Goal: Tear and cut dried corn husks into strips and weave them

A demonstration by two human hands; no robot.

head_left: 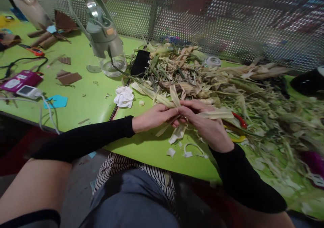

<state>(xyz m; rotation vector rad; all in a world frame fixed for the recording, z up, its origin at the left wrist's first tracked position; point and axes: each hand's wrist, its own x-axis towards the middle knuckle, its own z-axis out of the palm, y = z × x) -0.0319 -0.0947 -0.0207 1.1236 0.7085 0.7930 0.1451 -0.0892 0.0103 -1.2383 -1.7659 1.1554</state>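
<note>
My left hand and my right hand meet over the green table, both in black sleeves. Together they pinch pale dried corn husk strips, which stick out past my right fingers. The fingers of both hands are closed around the strips. A large heap of dried husks and leaves lies just beyond my hands. Small torn husk bits rest on the table under them.
A grey-green water jug stands at the back, a black phone beside it. A crumpled white tissue lies left of my hands. Cardboard scraps, a pink box and cables sit far left. Perforated metal mesh backs the table.
</note>
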